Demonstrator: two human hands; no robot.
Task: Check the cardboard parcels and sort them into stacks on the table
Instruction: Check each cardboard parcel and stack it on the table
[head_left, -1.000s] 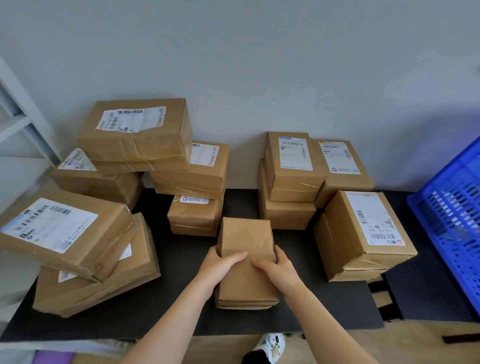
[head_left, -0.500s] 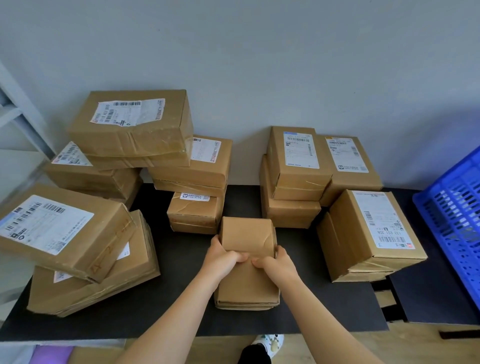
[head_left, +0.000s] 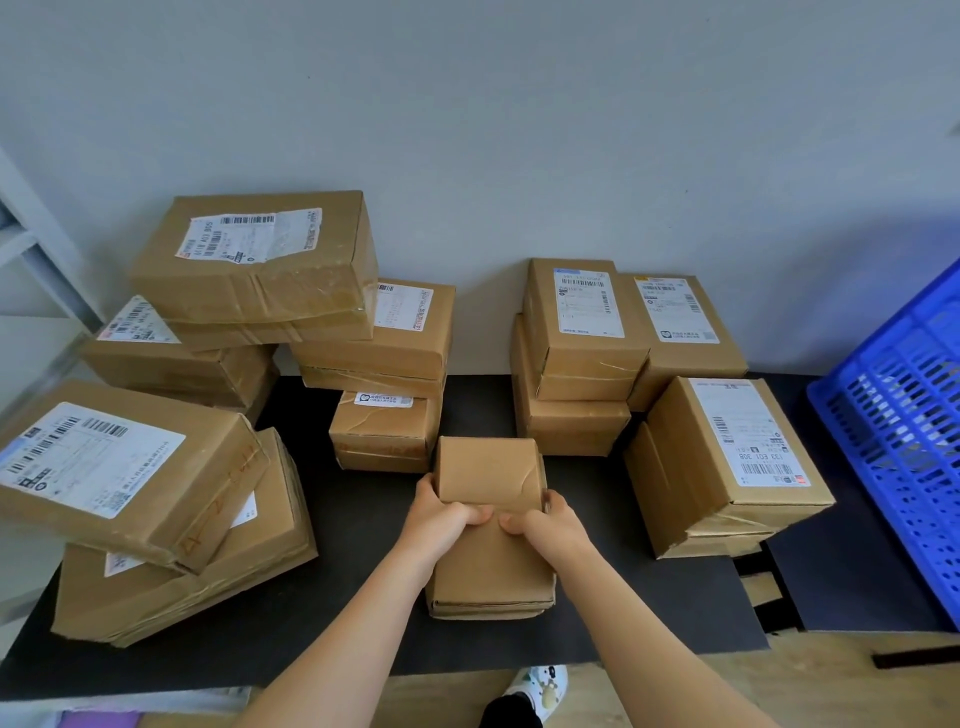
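Both hands are curled onto a small, plain brown cardboard parcel (head_left: 488, 467). The left hand (head_left: 441, 519) grips its left edge and the right hand (head_left: 550, 525) its right, fingertips nearly meeting on top. The parcel sits at the front middle of the matte black table (head_left: 363, 597), unlabelled and creased. To the right, a taped brown carton (head_left: 675, 483) has a white label reading "133 E01 308". On the left, a large labelled box (head_left: 218, 499) bears illegible orange handwriting. A perforated blue plastic crate (head_left: 898, 415) stands far right.
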